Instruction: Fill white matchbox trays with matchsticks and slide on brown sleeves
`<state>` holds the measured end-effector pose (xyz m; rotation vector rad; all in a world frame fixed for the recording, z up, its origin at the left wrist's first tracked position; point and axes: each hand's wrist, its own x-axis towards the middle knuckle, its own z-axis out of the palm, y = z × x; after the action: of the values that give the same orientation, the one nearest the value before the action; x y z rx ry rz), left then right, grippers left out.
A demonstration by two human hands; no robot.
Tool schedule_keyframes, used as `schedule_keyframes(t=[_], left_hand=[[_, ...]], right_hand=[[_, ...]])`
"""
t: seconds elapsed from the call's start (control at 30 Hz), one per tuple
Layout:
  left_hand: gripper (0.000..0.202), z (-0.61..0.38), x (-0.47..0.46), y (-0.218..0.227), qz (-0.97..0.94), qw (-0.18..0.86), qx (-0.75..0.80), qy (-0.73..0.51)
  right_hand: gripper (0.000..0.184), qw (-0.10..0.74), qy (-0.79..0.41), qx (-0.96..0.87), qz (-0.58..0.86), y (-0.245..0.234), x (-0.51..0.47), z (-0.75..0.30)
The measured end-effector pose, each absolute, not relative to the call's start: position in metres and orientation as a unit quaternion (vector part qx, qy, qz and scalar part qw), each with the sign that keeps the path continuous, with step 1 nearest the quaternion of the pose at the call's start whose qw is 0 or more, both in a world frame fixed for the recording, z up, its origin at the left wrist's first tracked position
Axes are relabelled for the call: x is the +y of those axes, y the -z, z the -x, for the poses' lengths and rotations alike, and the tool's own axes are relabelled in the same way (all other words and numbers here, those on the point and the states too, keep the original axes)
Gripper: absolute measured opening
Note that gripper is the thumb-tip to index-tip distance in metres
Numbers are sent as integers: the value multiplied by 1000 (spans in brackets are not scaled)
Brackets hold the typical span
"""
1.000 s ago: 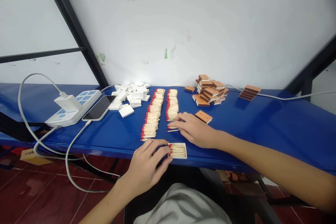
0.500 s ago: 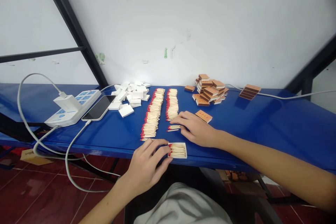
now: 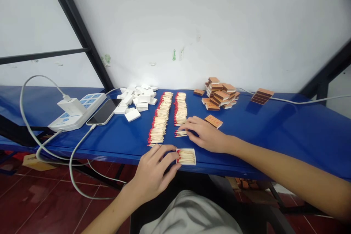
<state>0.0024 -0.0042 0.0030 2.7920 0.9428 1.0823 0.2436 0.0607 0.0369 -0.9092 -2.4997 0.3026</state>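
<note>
Matches (image 3: 181, 133) under right hand (image 3: 207, 137) fingertips; left hand (image 3: 153, 172) grips tray (image 3: 187, 157).

1. Open match tray (image 3: 186, 156) at the near edge of the blue bench (image 3: 274, 131), pinched at its left end by the left hand (image 3: 153, 173).
2. Just behind the tray: right hand (image 3: 207, 137), fingers (image 3: 189, 121) touching a small match bundle (image 3: 181, 133).
3. Farther behind the tray: two long match rows (image 3: 161, 119).
4. Behind-left of the tray: white tray heap (image 3: 137, 100); behind-right: brown sleeves (image 3: 219, 93).
</note>
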Motion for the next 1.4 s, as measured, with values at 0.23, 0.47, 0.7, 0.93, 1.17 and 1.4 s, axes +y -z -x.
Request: schedule_keyframes(t=[0.23,0.47,0.7,0.93,1.17,1.4], left_hand=[[11,-1,-5,-4,-891,6,301,-340],[12,-1,-4,-3,-891,1,303,-338],[11,-2,-6,-4,-891,-5,301,-341],[11,-1,-6,-3,-891,-1,302,-340],[12,-1,-5,-3,-889,-16,305,-342],[11,-2,-6,-4,-889,-16,306,-340]], right_hand=[[30,230,-142,-905,329,-41,60,-245],[28,223,-128,-901,350,-39,61,-239],[23,212,-110,-897,371,-40,61,-236],[16,180,-95,-896,393,-47,58,-241],[19,177,-102,-917,342,-45,56,-243],[18,152,-98,-923,339,-54,50,-242]])
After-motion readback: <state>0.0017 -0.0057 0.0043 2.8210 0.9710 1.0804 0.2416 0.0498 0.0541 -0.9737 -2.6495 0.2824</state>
